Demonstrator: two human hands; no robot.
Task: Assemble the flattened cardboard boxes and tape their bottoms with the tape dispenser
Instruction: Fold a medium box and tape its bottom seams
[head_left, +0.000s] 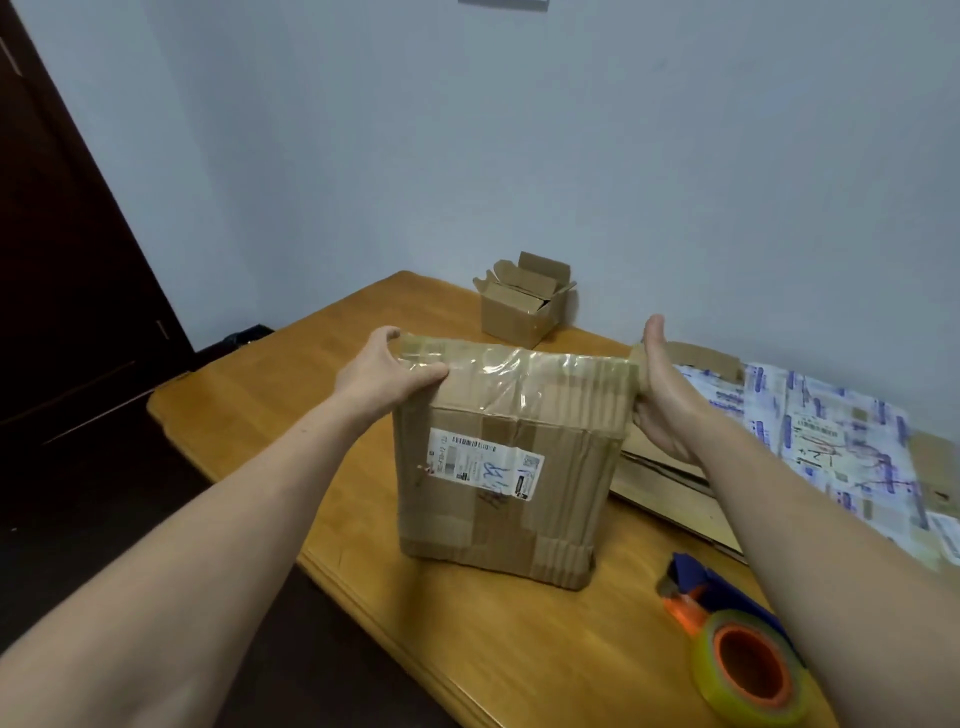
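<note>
A: Where is the cardboard box?

B: It stands in the middle of the wooden table. Shiny clear tape runs over its top, and a white label is on the front.

A: And the hands?

B: The left hand grips the top left corner, thumb on top. The right hand lies against the top right side, thumb up. Its fingers are hidden, so I cannot tell if they curl.

A: What else?

B: From the box, a small open box sits at twelve o'clock, flat cardboard at three, and the tape dispenser at five, partly under the right arm.
</note>
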